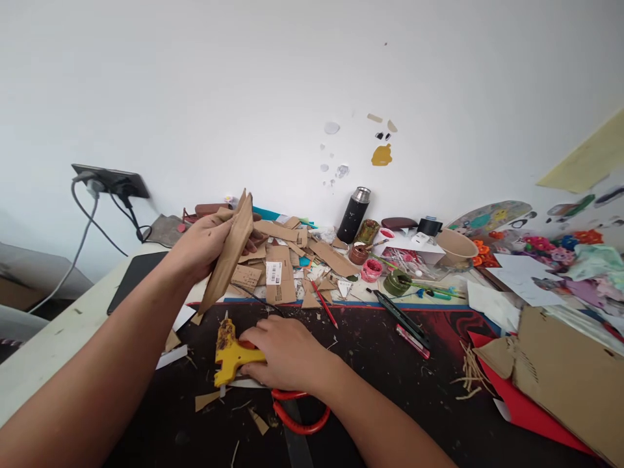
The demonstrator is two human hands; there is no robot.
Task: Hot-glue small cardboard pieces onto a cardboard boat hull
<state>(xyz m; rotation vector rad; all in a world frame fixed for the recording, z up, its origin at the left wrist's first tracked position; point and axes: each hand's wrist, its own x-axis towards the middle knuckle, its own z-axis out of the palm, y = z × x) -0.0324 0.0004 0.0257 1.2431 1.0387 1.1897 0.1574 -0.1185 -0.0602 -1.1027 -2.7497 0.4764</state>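
My left hand (207, 244) is raised over the left side of the table and grips a long, pointed piece of brown cardboard (229, 257) that slants down towards the table. My right hand (285, 354) lies on the dark mat (390, 383) with its fingers wrapped round the handle of a yellow glue gun (229, 354), which rests on the mat with its nozzle pointing away from me. Red-handled scissors (299, 416) lie just under my right wrist.
A heap of cardboard scraps (287, 260) fills the middle back, with a red pencil (324, 304), a black flask (355, 214), paint pots (371, 270) and a paper bowl (455, 247) nearby. A utility knife (404, 322) lies on the mat. Large cardboard (570, 377) covers the right. Cables hang from a wall socket (110, 181).
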